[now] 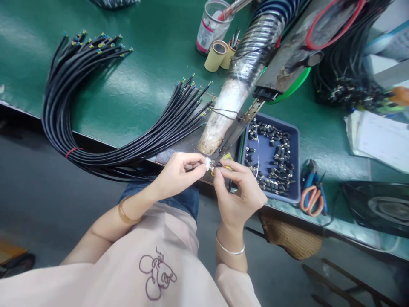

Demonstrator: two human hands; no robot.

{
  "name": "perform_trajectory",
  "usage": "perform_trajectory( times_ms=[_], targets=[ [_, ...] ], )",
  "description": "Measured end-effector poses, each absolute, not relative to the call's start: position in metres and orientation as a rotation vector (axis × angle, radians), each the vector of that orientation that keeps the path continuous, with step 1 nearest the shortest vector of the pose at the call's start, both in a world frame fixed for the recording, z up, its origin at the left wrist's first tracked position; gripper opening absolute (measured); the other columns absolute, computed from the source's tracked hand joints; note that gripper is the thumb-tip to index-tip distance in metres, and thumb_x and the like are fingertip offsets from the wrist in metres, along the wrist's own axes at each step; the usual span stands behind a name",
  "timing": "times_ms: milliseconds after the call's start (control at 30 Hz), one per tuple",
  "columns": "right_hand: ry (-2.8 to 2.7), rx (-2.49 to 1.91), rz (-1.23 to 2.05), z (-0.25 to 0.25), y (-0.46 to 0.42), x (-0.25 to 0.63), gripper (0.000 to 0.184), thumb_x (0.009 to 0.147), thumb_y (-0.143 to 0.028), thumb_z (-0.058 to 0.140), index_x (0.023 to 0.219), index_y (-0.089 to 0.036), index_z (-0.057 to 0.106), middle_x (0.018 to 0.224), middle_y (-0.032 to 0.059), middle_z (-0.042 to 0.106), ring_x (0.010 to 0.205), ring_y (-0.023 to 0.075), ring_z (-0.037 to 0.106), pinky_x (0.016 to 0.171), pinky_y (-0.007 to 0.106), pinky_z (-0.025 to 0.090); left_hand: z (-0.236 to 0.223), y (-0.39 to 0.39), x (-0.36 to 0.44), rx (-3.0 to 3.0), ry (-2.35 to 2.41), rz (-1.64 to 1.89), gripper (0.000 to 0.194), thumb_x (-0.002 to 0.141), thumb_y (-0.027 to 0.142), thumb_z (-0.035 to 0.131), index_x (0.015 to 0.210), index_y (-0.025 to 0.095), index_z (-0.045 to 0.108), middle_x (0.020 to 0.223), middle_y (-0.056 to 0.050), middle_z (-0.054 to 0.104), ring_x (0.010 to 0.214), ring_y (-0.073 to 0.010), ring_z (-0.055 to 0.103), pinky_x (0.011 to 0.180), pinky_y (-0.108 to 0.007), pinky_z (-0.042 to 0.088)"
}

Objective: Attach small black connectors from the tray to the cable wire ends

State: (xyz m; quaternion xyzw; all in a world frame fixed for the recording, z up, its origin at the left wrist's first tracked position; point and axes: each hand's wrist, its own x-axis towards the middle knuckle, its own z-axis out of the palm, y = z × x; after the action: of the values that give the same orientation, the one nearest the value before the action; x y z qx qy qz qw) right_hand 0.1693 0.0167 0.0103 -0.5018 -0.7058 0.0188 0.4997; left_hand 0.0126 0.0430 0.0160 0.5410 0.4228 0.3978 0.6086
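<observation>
At the table's front edge, my left hand [182,174] pinches a small white piece [208,163] between thumb and fingers. My right hand [239,187], closed in a pinch just to the right of it, grips a small dark piece [217,165]. Bits of yellow show between the two sets of fingertips, too small to make out. Directly above the fingers is the lower end of a mounted soldering tool [236,130]. Left of my hands, a bundle of black cables [96,153] with coloured wire ends curves over the table edge, tied with a red band.
A blue tray [297,157] of small black connectors stands right of my hands, beside pliers [309,181] and orange-handled scissors [312,200]. A fume hose [236,72] hangs overhead. Behind are a plastic tub [207,34] and a cardboard tube [217,55]. Papers [383,136] lie right.
</observation>
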Motion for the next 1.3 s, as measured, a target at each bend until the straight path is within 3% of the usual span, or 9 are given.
perform_trajectory(
  times_ms=[133, 400, 733, 967, 1067, 1167, 1300],
  targets=[
    [-1.691, -1.224, 0.052, 0.009, 0.016, 0.172, 0.012, 0.086, -0.012, 0.073, 0.086, -0.022, 0.068, 0.091, 0.0016, 0.079, 0.085, 0.0185, 0.078, 0.076, 0.033, 0.066, 0.017, 0.043, 0.015, 1.266, 0.968, 0.914, 0.022, 0.087, 0.028, 0.057, 0.077, 0.012, 0.068, 0.067, 0.001, 0.054, 0.061, -0.0104, 0.045, 0.059, -0.022, 0.039],
    [-1.704, -1.226, 0.067, 0.008, 0.012, 0.179, 0.013, 0.085, -0.01, 0.075, 0.085, -0.022, 0.068, 0.09, 0.0013, 0.08, 0.082, 0.017, 0.078, 0.075, 0.029, 0.063, 0.017, 0.041, 0.015, 1.345, 0.978, 0.849, 0.024, 0.088, 0.026, 0.053, 0.072, 0.012, 0.064, 0.062, 0.004, 0.039, 0.059, -0.0089, 0.034, 0.055, -0.022, 0.029],
    [-1.662, -1.205, 0.13, 0.008, 0.01, 0.178, 0.016, 0.083, -0.008, 0.076, 0.084, -0.022, 0.068, 0.089, -0.0007, 0.079, 0.081, 0.0151, 0.076, 0.076, 0.028, 0.062, 0.016, 0.039, 0.012, 1.351, 0.936, 0.889, 0.023, 0.086, 0.025, 0.056, 0.07, 0.011, 0.066, 0.064, 0.001, 0.05, 0.062, -0.0101, 0.044, 0.058, -0.021, 0.036],
    [-1.782, -1.139, 0.256, 0.018, 0.01, 0.182, 0.019, 0.083, -0.005, 0.073, 0.081, -0.023, 0.067, 0.086, -0.0012, 0.078, 0.077, 0.0139, 0.075, 0.072, 0.027, 0.062, 0.019, 0.04, 0.005, 1.408, 0.916, 0.895, 0.025, 0.08, 0.022, 0.058, 0.057, 0.012, 0.062, 0.058, 0.002, 0.044, 0.057, -0.0084, 0.038, 0.052, -0.02, 0.031],
    [-1.77, -1.167, 0.229, 0.018, 0.008, 0.181, 0.018, 0.084, -0.006, 0.073, 0.083, -0.023, 0.068, 0.087, -0.0007, 0.078, 0.078, 0.0147, 0.076, 0.072, 0.027, 0.063, 0.017, 0.039, 0.005, 1.442, 0.94, 0.892, 0.023, 0.08, 0.022, 0.058, 0.062, 0.011, 0.066, 0.06, 0.001, 0.051, 0.059, -0.0086, 0.042, 0.052, -0.02, 0.031],
    [-1.559, -1.246, 0.231, 0.016, 0.004, 0.177, 0.013, 0.087, -0.009, 0.071, 0.089, -0.021, 0.067, 0.085, -0.0009, 0.077, 0.065, 0.012, 0.074, 0.057, 0.022, 0.059, 0.015, 0.038, 0.007, 1.426, 0.971, 0.895, 0.024, 0.081, 0.025, 0.058, 0.066, 0.01, 0.069, 0.062, 0.0, 0.055, 0.06, -0.0094, 0.045, 0.053, -0.019, 0.034],
    [-1.308, -1.088, 0.155, 0.018, 0.0, 0.177, 0.005, 0.091, -0.019, 0.069, 0.094, -0.02, 0.065, 0.064, -0.0086, 0.063, 0.038, 0.0057, 0.055, 0.036, 0.017, 0.041, 0.013, 0.038, 0.008, 1.306, 0.98, 0.886, 0.02, 0.078, 0.025, 0.058, 0.068, 0.011, 0.068, 0.064, 0.0, 0.057, 0.062, -0.0104, 0.048, 0.058, -0.02, 0.039]
  ],
)
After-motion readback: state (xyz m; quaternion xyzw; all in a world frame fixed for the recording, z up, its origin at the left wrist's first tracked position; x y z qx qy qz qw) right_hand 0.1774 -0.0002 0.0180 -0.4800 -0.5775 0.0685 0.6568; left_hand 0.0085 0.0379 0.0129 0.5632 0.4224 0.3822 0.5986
